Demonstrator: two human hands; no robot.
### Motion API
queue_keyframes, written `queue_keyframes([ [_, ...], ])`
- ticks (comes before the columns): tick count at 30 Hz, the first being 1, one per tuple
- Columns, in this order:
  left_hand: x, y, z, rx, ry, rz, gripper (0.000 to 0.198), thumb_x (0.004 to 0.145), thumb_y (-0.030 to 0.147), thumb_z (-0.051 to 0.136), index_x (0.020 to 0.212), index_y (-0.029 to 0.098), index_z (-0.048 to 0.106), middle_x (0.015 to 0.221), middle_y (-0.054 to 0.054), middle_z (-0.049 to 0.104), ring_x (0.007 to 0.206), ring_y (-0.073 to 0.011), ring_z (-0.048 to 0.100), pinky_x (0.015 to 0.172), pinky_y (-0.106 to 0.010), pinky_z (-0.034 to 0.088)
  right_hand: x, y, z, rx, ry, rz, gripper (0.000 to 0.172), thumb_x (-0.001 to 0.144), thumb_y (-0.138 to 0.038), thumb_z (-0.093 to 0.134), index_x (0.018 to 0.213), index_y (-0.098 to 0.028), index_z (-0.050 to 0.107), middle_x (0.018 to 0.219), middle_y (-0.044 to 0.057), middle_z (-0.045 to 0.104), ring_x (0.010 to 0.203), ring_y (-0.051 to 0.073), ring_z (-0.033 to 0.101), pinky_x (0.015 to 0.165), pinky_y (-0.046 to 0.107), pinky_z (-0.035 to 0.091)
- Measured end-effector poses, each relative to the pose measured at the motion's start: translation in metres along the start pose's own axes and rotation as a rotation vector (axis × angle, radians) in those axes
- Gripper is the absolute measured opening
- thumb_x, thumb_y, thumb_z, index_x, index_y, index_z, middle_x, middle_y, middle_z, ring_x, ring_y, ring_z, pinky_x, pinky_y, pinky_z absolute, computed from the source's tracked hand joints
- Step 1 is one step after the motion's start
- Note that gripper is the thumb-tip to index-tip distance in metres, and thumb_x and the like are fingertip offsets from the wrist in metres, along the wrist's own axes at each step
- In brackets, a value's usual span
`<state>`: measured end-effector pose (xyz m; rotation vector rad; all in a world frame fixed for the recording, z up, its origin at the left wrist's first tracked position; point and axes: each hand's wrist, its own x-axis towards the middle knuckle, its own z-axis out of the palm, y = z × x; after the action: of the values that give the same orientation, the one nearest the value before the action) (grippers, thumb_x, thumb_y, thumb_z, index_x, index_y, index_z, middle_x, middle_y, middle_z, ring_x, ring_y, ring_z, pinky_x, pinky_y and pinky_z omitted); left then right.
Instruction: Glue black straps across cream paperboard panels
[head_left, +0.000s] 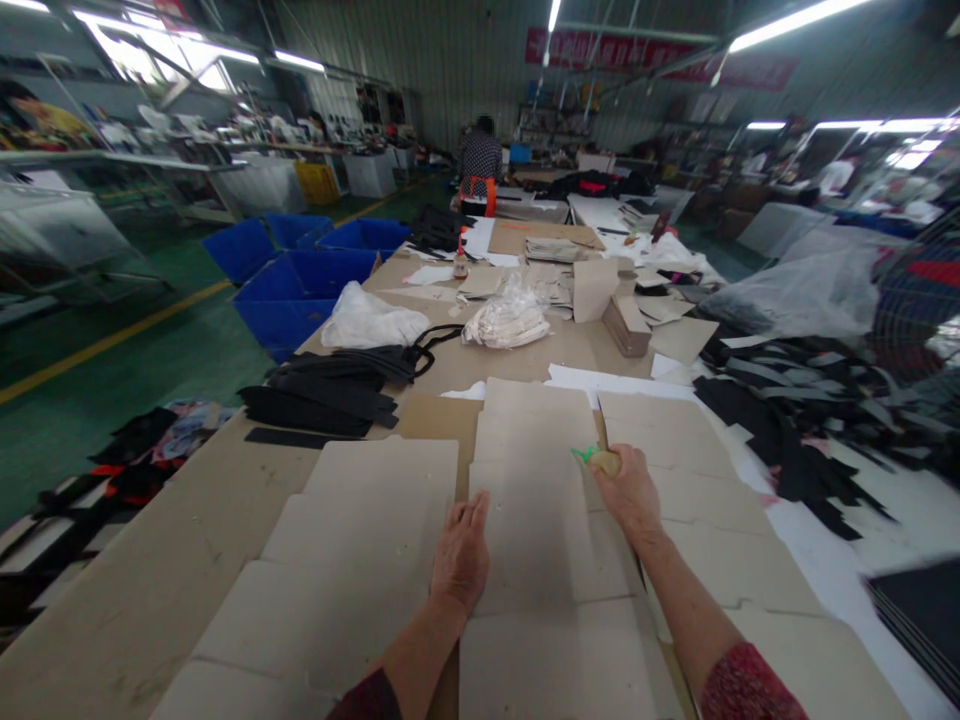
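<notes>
Sleeves of dark red cloth (pixel 742 685) are seen at the bottom edge, with two bare forearms running up from them. The right hand (pixel 628 492) is closed in a fist around a tool (pixel 600 455), of which a pale rounded handle and a green piece are shown above the knuckles. A thin shaft rises from the grip, possibly a blade, though it is too small to be told for certain. The tool is held over the seam between two grey card sheets: the middle sheet (pixel 536 470) lies just left of the grip and the right sheet (pixel 675 440) just right of it.

The left hand (pixel 461 555) is laid flat and open, palm down, on the left edge of the middle sheet, left of the grip and a little nearer the body. Nothing is held in it. A third sheet (pixel 375 520) is spread further left on the brown table (pixel 150 560).

Beyond the grip and to its left, black strips (pixel 322 395) are stacked, with a white bag (pixel 371 318) behind them and a clear bag (pixel 510 320) almost straight ahead. Black scraps (pixel 795 400) are scattered well to the right of the grip. Blue bins (pixel 300 285) stand on the floor far to the left. A person (pixel 480 160) is seen from behind at the far end.
</notes>
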<state>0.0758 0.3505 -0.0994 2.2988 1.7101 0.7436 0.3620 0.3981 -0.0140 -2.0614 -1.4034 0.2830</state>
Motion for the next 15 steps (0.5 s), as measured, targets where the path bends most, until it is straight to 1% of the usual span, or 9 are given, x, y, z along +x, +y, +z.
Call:
queue_keyframes([
  [3,0.000,0.000,0.000,-0.007,-0.005,-0.003,0.061,0.083,0.001,0.038,0.141,0.019,0.046,0.130,-0.009,0.061,0.115,-0.0240,0.053,0.103,-0.040,0.047,0.006,0.002,-0.008,-0.116,-0.033,-0.039,0.032,0.079,-0.040,0.060,0.107,-0.026,0.056,0.105,0.005,0.054,0.077,0.018,0.057,0.064,0.031,0.041],
  [6,0.000,0.000,0.001,-0.016,-0.010,-0.011,0.060,0.083,0.002,0.038,0.141,0.019,0.046,0.131,-0.009,0.061,0.116,-0.0247,0.052,0.103,-0.040,0.047,0.011,0.006,-0.013,-0.126,-0.047,-0.033,0.032,0.078,-0.042,0.060,0.106,-0.026,0.057,0.102,0.004,0.054,0.076,0.018,0.057,0.065,0.031,0.041],
  [8,-0.001,0.000,0.002,-0.022,-0.011,-0.015,0.060,0.083,0.002,0.039,0.141,0.019,0.046,0.131,-0.008,0.061,0.117,-0.0243,0.051,0.103,-0.039,0.046,0.012,0.007,-0.013,-0.045,-0.047,-0.002,0.035,0.073,-0.044,0.065,0.102,-0.025,0.059,0.098,0.003,0.055,0.077,0.019,0.056,0.067,0.032,0.042],
  [11,-0.001,-0.001,0.002,-0.026,-0.012,-0.019,0.061,0.083,0.001,0.039,0.141,0.019,0.046,0.132,-0.008,0.060,0.118,-0.0239,0.051,0.105,-0.039,0.045,0.010,0.003,-0.006,0.178,-0.039,0.096,0.043,0.062,-0.046,0.074,0.097,-0.024,0.060,0.092,0.001,0.058,0.078,0.019,0.056,0.070,0.032,0.043],
  [13,-0.001,-0.001,0.002,-0.021,-0.013,-0.023,0.060,0.084,0.001,0.039,0.140,0.019,0.046,0.133,-0.008,0.060,0.118,-0.0243,0.050,0.106,-0.040,0.044,0.004,-0.003,0.004,0.296,-0.043,0.161,0.049,0.062,-0.050,0.073,0.101,-0.023,0.058,0.085,0.000,0.060,0.072,0.019,0.057,0.066,0.032,0.045],
  [15,-0.002,0.000,0.002,-0.013,-0.019,-0.025,0.060,0.084,0.001,0.039,0.140,0.019,0.047,0.133,-0.007,0.060,0.118,-0.0245,0.050,0.106,-0.039,0.044,-0.002,-0.012,0.017,0.375,-0.064,0.188,0.055,0.067,-0.056,0.068,0.109,-0.021,0.054,0.078,-0.001,0.061,0.065,0.018,0.058,0.059,0.031,0.046],
])
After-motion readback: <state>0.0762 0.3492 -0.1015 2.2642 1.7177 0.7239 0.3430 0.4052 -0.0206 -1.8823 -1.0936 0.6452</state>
